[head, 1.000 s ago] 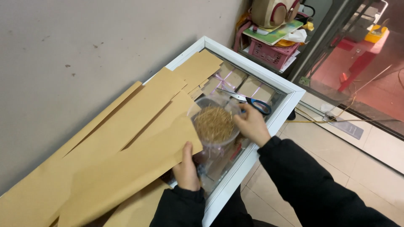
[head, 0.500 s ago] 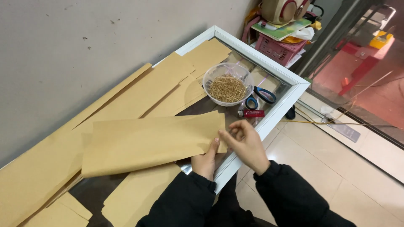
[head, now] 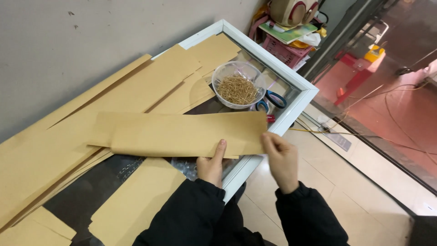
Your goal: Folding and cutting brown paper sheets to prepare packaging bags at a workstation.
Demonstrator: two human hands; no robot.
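Both hands hold a long brown paper envelope (head: 182, 134) that lies flat across the near edge of the white-framed glass table (head: 298, 89). The left hand (head: 210, 165) pinches its near edge — thumb on top, fingers underneath, grip clamped on the paper. The right hand (head: 280, 157) meets the envelope's right end, its fingers together at the near right corner; how firmly it grips I cannot tell.

Just beyond the envelope's right end stands a clear plastic bowl (head: 237, 84) filled with thin gold-coloured metal fasteners. Blue-handled scissors (head: 269, 101) lie just right of the bowl. More brown paper sheets (head: 91, 109) overlap to the left and far side — another lies near, by the left sleeve.
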